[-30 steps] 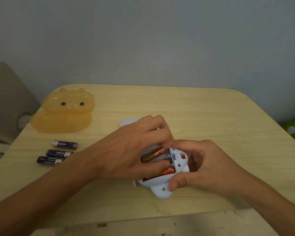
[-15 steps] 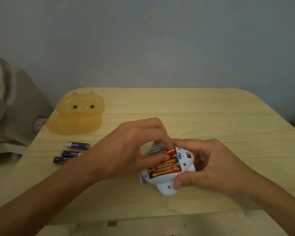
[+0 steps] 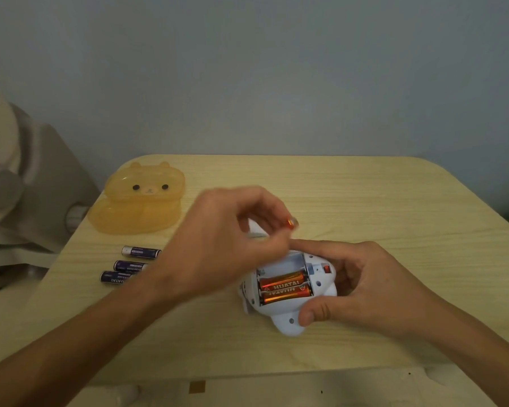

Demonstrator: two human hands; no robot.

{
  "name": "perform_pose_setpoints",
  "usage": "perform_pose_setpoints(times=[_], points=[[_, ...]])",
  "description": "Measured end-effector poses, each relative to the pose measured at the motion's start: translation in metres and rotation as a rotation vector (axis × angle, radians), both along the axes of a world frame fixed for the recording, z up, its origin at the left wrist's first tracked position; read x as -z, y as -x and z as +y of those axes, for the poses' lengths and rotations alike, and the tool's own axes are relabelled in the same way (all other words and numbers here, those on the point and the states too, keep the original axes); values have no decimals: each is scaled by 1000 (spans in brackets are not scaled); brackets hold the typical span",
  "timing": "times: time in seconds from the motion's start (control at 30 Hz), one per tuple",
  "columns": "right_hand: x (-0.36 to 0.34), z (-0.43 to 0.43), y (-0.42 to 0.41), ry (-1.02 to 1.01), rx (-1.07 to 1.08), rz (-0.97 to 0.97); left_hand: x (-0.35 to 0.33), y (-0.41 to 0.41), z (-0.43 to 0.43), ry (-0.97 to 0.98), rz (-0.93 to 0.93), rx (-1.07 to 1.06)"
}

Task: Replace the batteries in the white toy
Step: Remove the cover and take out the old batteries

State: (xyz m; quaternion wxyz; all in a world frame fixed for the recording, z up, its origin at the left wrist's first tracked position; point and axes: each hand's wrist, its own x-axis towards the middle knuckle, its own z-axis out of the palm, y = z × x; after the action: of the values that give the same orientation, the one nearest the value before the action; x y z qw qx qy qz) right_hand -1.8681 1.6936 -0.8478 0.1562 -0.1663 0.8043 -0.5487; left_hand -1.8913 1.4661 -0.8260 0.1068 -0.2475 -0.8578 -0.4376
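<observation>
Left hand point(image 3: 218, 245) pinches an orange battery point(image 3: 290, 223) above the white toy point(image 3: 288, 292).
Right hand point(image 3: 362, 286) clasps the toy (two batteries inside).

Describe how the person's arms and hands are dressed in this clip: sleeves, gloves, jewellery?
Both forearms are bare right to the bottom edge of the picture, so no sleeve shows. The left hand and right hand have no gloves, and no rings, watch or bracelet are visible. The right thumbnail looks short and unpainted. The left hand is motion-blurred, so fine detail there is unclear.

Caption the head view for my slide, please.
Left hand lifts one orange battery from white toy; right hand steadies it.
</observation>
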Motion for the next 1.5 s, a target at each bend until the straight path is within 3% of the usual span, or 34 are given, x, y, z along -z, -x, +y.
perform_pose_setpoints(times=[0.1, 0.23, 0.37, 0.6, 0.73, 0.83, 1.0, 1.1, 1.5], points=[[0, 1, 0, -60, 12, -4, -23, 29, -36, -15, 48, -147], [-1, -1, 0, -77, 22, -28, -23, 63, -104, 336, 35, -349], [0, -2, 2, -85, 12, -27, -5, 72, -130, 522, -72, -341], [-1, -3, 1, -96, 10, -19, 13, 77, -129, 684, -89, -320], [0, -2, 2, -105, 11, -23, 8, 73, -131, 699, -64, -323], [1, -2, 3, -104, 9, -24, -6, 59, -122, 661, 113, -259], [1, -1, 4, -82, -14, -14, -14, 12, -54, 400, 223, 161], [2, -1, 5, -45, -34, -11, 0, -5, -20, 420, 201, 327], [4, -1, 5, 7, -48, 32, 10, -3, 2, 515, 294, 391]])
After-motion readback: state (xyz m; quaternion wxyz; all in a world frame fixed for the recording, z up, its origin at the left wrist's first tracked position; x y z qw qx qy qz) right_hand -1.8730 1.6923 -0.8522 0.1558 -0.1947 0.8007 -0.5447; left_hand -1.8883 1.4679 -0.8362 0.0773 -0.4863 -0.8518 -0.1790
